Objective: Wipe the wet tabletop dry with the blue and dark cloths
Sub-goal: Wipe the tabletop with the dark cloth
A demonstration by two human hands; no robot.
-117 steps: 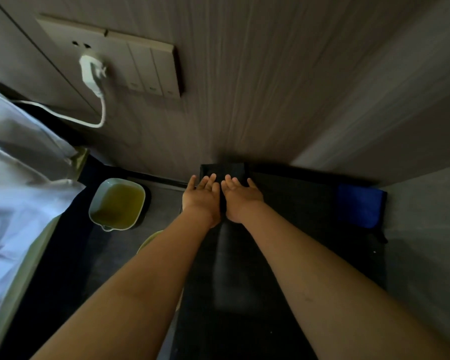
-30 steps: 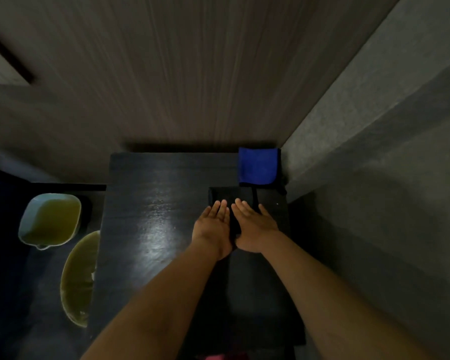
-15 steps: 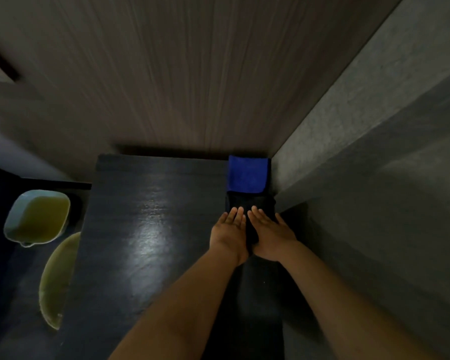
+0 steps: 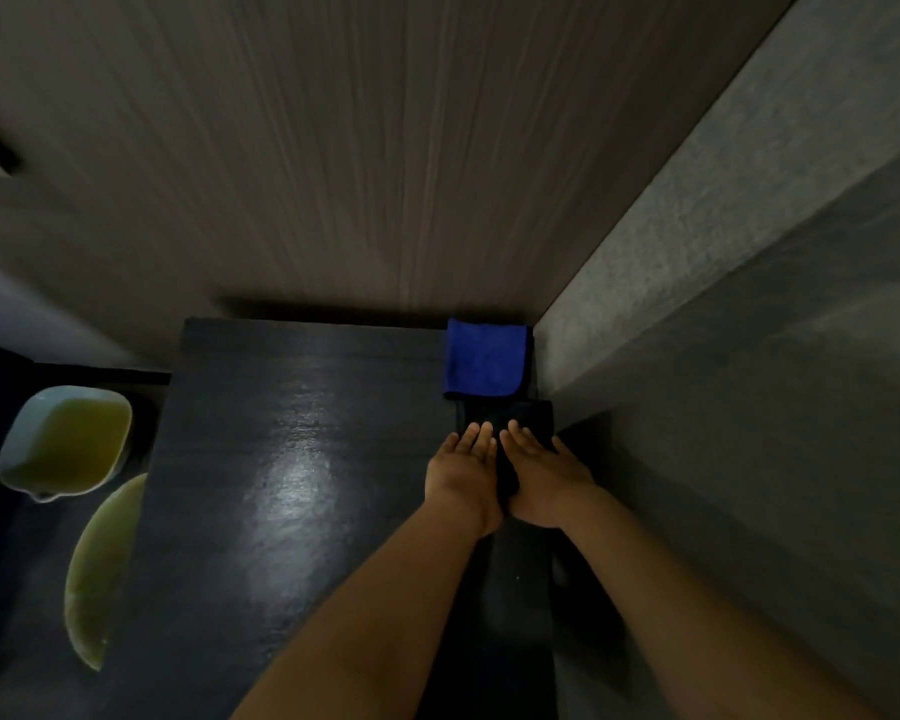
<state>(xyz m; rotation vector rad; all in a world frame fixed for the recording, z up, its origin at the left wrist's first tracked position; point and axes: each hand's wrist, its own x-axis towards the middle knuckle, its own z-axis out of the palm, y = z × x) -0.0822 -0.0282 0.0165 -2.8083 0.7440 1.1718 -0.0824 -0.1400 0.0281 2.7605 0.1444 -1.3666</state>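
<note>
Both hands, left hand (image 4: 463, 472) and right hand (image 4: 546, 475), press flat, grip released, on the dark cloth (image 4: 528, 415).

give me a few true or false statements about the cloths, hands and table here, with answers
1. Both hands lie flat, side by side, on the dark cloth. True: the left hand and right hand press on it with fingers straight.
2. The blue cloth is bunched in the right hand. False: it lies folded in the far right corner of the tabletop, beyond the fingertips, with no hand on it.
3. A bright sheen shows on the tabletop left of the hands. True.
4. The pale bowl sits on the tabletop between the cloths. False: it sits off the table's left edge.
5. The hands work by the table's left edge. False: they are at its right side, next to the grey wall.
</note>
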